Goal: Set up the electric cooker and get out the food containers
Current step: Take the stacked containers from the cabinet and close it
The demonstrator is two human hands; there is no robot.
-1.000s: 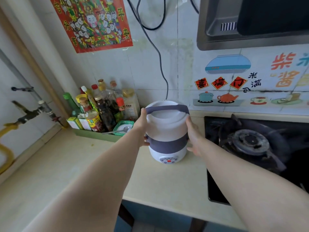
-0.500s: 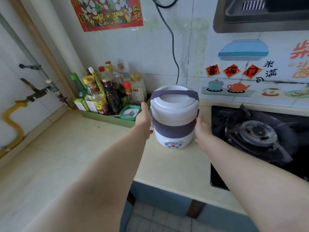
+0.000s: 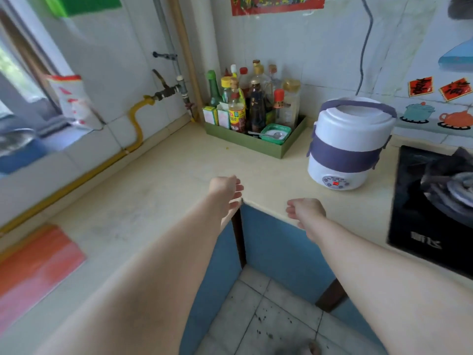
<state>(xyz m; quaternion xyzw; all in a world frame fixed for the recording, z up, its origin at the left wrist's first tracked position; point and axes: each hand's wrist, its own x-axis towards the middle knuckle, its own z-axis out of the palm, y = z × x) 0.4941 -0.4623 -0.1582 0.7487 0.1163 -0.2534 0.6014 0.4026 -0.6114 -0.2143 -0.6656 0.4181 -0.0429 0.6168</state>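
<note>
Cooker (image 3: 349, 143) upright, ahead-right of right hand (image 3: 305, 210), the nearer; left hand (image 3: 225, 189) farther. Fingers loosely curled, empty.

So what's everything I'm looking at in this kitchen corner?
white round electric cooker with purple band and handle: one, on the beige countertop, left of the hob, red display lit
green rectangular tray: one, against the wall, left of the cooker
sauce and oil bottles: about a dozen, mixed colours, standing in the tray
small green tub with a metal spoon: one, front of the tray
black gas hob: one, far right
grey cable: one, hanging down the tiled wall behind the cooker
yellow gas pipe: one, along the left wall
orange-pink board: one, near left on the countertop
left hand: empty, open, over the countertop corner
right hand: empty, loosely curled, at the countertop edge
</note>
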